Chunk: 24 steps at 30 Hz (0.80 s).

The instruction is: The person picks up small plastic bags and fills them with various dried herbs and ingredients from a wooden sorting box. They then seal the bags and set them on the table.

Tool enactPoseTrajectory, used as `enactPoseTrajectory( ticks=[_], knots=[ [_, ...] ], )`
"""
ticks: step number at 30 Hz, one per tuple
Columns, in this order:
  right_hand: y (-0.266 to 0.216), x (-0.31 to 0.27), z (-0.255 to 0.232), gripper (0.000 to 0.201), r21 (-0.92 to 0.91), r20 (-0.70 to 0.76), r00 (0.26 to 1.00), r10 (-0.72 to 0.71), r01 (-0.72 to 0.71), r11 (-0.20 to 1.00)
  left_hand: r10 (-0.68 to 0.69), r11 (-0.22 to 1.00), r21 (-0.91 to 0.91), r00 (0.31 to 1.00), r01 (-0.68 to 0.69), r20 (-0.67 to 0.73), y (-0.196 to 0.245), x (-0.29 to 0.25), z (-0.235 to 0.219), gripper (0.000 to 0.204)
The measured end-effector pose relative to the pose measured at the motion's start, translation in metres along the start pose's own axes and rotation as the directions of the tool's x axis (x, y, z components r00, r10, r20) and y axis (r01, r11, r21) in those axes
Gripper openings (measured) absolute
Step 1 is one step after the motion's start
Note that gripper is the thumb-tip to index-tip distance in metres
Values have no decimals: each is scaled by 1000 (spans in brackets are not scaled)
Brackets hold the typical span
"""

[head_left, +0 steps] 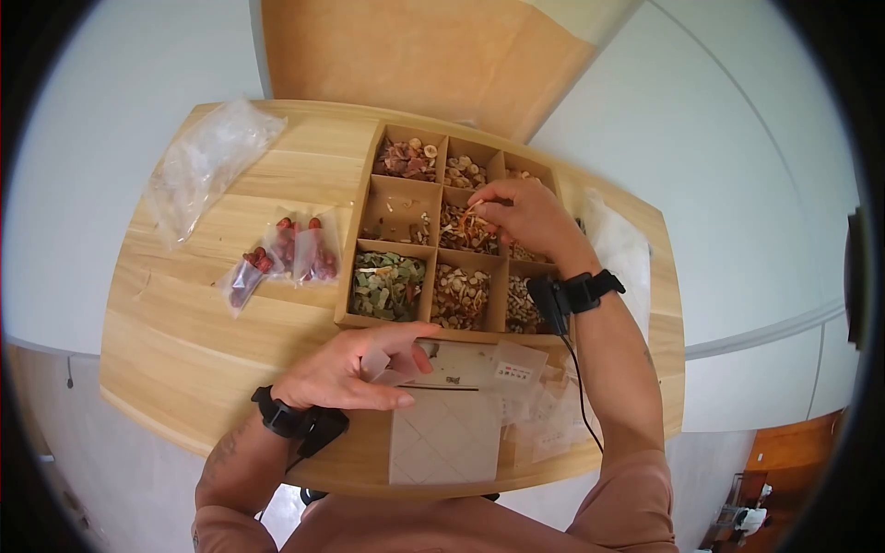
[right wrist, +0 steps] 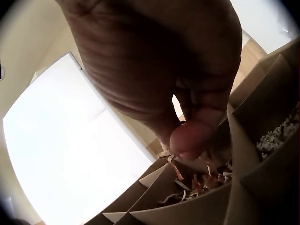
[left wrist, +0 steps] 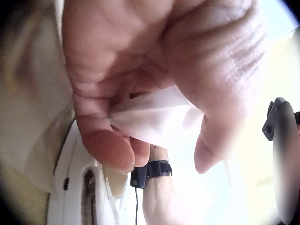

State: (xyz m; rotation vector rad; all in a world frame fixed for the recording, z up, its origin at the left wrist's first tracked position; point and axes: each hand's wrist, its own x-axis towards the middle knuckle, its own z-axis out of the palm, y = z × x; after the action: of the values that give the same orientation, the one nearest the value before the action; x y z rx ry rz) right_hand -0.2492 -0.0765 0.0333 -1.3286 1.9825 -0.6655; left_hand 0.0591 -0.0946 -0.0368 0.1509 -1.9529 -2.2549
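My right hand [head_left: 535, 214] reaches over the middle compartment of a cardboard box [head_left: 392, 198]. Its thumb and fingertips pinch a few dried orange-and-pale strips [right wrist: 175, 168], and more strips lie loose beneath them in the right wrist view. In front of the box's near left corner is my left hand [head_left: 336, 369], palm turned inward. A small translucent bag [left wrist: 157, 115] is tucked in its curled fingers, while the thumb stands apart. Dried herbs fill the compartments, among them green leaf pieces [head_left: 387, 284] at the near left and reddish slices [head_left: 406, 158] at the far left.
Several filled sachets with red dried fruit [head_left: 316, 253] lie left of the box. A large clear plastic bag [head_left: 212, 161] sits at the table's far left. Flat small bags [head_left: 544, 405] and a white tile-like sheet [head_left: 444, 438] lie by the near edge. White plastic [head_left: 622, 244] lies at right.
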Motion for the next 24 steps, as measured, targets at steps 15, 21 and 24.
enactPoseTrajectory(
  ticks=[15,21,24],
  knots=[
    [-29,-33,-1,17,69,-52,996,-66,70,995,174,979,-110,985,-174,-13,-10,2,-5,99],
    [-74,-95,17,16,205,32,947,-320,307,929,91,973,-213,996,-91,-12,-1,1,1,100],
    [-85,-114,34,18,89,48,823,-566,561,823,75,976,-205,997,-72,8,11,2,4,97]
  ],
)
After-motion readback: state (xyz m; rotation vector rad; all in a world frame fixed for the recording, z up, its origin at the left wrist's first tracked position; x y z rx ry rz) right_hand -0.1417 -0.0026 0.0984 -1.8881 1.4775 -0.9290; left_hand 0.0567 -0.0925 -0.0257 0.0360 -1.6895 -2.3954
